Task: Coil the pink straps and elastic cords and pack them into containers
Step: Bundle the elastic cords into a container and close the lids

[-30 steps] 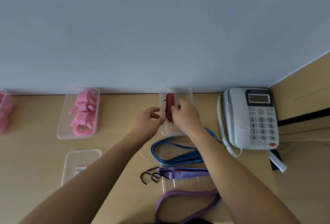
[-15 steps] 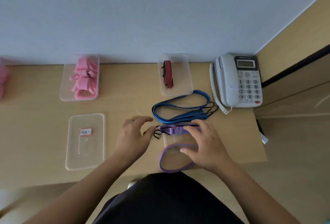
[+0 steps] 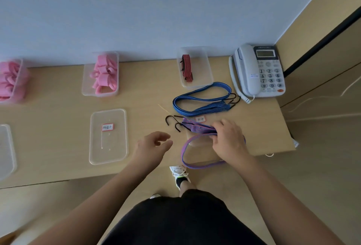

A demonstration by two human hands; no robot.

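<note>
Head view, starting at the right grip [image 3: 228,141]: fingers curled round the folded bundle of the purple elastic cord [image 3: 197,127], near the front edge of the bench [image 3: 58,112] toward its right end. Left grip [image 3: 150,147] beside it on the left, fingers loose and parted, holding nothing, apart from the cord. Black hooks [image 3: 172,120] at the bundle's left end, flat on the bench; one purple loop trailing past the front edge. Under the bundle, a clear lid [image 3: 192,142] with a small label [image 3: 200,119]. Just behind, the blue elastic cord [image 3: 203,98], loosely folded and lying on the bench. Further back, against the rear edge, a clear container [image 3: 205,69] with the coiled red-and-black cord [image 3: 186,68] inside. At the right rear corner, a white desk phone [image 3: 257,71]. Left of the grips, a second clear lid [image 3: 108,137], labelled, lying flat. Behind that lid, at the rear edge, another clear container [image 3: 86,80] full of coiled pink straps [image 3: 104,75]. At the far left edge, a further container [image 3: 21,80] of pink straps, partly cut off.
</note>
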